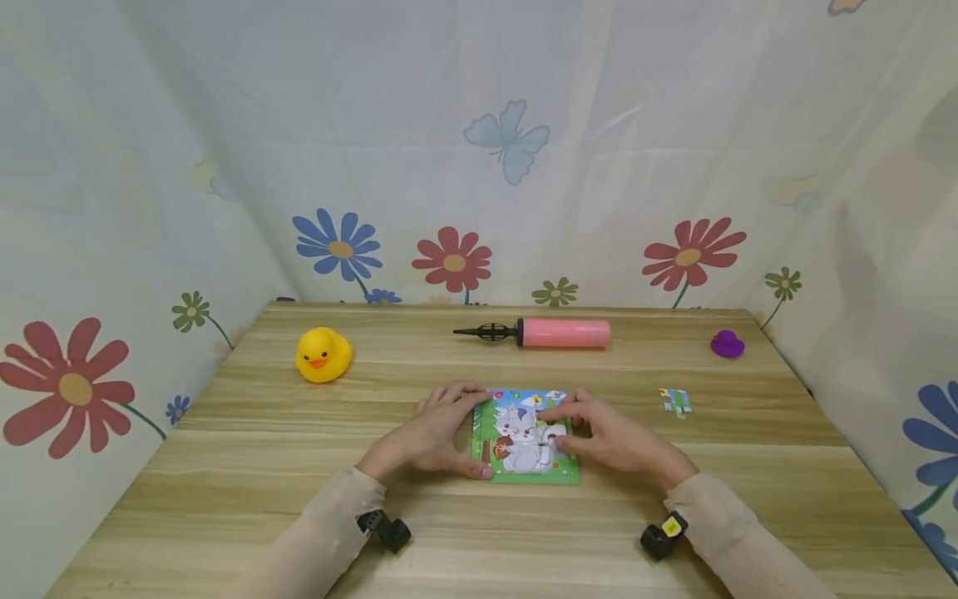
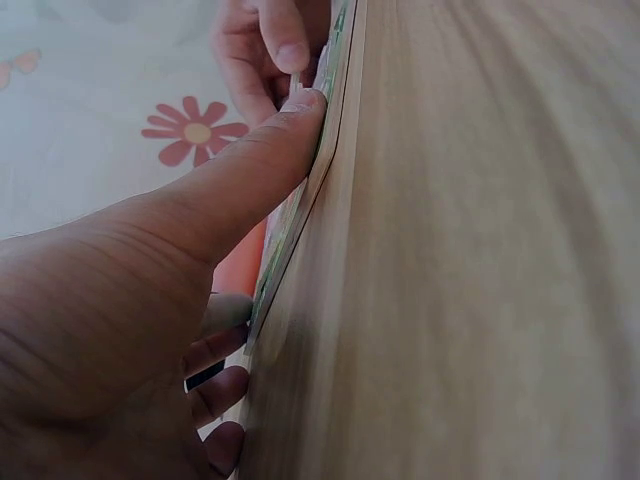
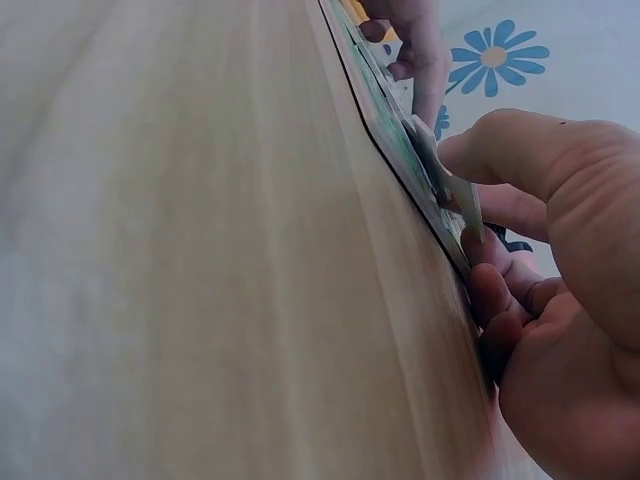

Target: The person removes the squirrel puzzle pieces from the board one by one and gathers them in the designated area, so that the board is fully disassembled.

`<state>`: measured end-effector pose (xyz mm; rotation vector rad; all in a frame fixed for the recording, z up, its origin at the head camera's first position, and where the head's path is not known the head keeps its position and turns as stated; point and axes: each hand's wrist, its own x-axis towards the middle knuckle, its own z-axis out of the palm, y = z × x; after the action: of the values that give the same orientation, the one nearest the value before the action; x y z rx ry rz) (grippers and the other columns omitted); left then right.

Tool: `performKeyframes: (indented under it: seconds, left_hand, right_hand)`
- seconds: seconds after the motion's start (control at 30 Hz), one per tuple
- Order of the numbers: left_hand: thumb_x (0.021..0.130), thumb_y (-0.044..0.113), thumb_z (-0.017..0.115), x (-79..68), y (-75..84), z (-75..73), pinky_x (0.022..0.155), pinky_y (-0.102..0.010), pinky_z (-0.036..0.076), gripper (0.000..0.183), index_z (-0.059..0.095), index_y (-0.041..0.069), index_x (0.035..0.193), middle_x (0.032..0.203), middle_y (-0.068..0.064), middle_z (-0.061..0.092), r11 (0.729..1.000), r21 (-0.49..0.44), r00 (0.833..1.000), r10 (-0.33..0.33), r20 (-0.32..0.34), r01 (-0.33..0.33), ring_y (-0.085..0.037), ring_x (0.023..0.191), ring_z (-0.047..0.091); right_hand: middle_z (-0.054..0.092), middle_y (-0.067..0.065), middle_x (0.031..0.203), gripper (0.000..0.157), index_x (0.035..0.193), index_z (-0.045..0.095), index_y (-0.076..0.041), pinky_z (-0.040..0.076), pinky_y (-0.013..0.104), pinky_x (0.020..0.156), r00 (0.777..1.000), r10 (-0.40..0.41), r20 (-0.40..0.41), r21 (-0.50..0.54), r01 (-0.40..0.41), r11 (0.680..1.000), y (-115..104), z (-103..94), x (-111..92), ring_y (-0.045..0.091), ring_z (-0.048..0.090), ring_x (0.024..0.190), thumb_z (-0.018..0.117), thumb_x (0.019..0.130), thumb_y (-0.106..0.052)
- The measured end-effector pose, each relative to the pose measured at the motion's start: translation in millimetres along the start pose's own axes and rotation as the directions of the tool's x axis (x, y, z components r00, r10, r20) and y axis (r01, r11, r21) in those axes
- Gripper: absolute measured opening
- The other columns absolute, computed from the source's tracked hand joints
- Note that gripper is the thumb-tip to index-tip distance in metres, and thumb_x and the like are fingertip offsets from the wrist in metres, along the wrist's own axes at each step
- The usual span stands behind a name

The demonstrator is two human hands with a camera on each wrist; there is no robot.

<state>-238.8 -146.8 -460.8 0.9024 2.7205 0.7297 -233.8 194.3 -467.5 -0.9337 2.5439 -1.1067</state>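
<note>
A jigsaw puzzle (image 1: pixel 516 457) with a grey-white squirrel-like animal on green and blue lies flat on the table. My left hand (image 1: pixel 437 433) spans its left edge, thumb on the lower left corner and fingertips by the upper left one. From the right side, my right hand (image 1: pixel 609 433) reaches over the picture. Its thumb and fingers pinch a puzzle piece (image 3: pixel 464 200), which sits tilted up from the picture surface in the right wrist view. In the left wrist view, the left thumb (image 2: pixel 285 140) presses along the board's rim.
One loose puzzle piece (image 1: pixel 677 403) lies right of the right hand. Farther back are a yellow rubber duck (image 1: pixel 323 355), a pink hand pump (image 1: pixel 565 333) with a black nozzle, and a small purple duck (image 1: pixel 728 344). A flower-print curtain (image 1: pixel 374 150) surrounds the wooden table (image 1: pixel 464 549).
</note>
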Motion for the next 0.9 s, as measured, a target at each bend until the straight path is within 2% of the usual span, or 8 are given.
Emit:
performKeyframes:
  seconds: [0.37, 0.63, 0.9]
  left_hand:
    - [0.079, 0.063, 0.097, 0.3, 0.5, -0.2, 0.122, -0.067, 0.035, 0.119, 0.042, 0.013, 0.171, 0.174, -0.009, 0.037, 1.000, 0.005, 1.000, -0.004, -0.005, 0.004, -0.036, 0.150, 0.038]
    - [0.079, 0.063, 0.098, 0.0, 0.9, -0.2, 0.122, -0.067, 0.035, 0.119, 0.042, 0.013, 0.171, 0.174, -0.010, 0.037, 1.000, 0.009, 1.000, -0.005, -0.001, 0.005, -0.036, 0.150, 0.038]
    - [0.078, 0.063, 0.098, 0.6, 0.4, -0.1, 0.122, -0.066, 0.034, 0.120, 0.043, 0.014, 0.171, 0.174, -0.009, 0.037, 1.000, 0.010, 1.000, -0.009, 0.000, 0.009, -0.036, 0.152, 0.037]
  right_hand:
    - [0.057, 0.004, 0.120, 0.045, 0.147, 0.074, -0.019, 0.047, 0.032, 0.088, 0.999, 0.036, -0.022, 0.018, -0.036, 0.999, -0.7, 1.7, 0.6, 0.024, 0.052, 0.105, 0.083, 0.103, -0.027]
    - [0.055, 0.008, 0.107, 0.044, 0.143, 0.077, -0.017, 0.045, 0.031, 0.083, 0.998, 0.021, -0.061, 0.044, -0.018, 0.999, -0.2, 1.8, 1.2, 0.023, 0.052, 0.099, 0.086, 0.101, -0.026]
    - [0.050, 0.008, 0.105, 0.041, 0.140, 0.078, -0.019, 0.042, 0.029, 0.080, 0.996, 0.025, -0.080, 0.053, -0.020, 0.998, 0.2, 2.6, 1.2, 0.024, 0.049, 0.098, 0.087, 0.100, -0.026]
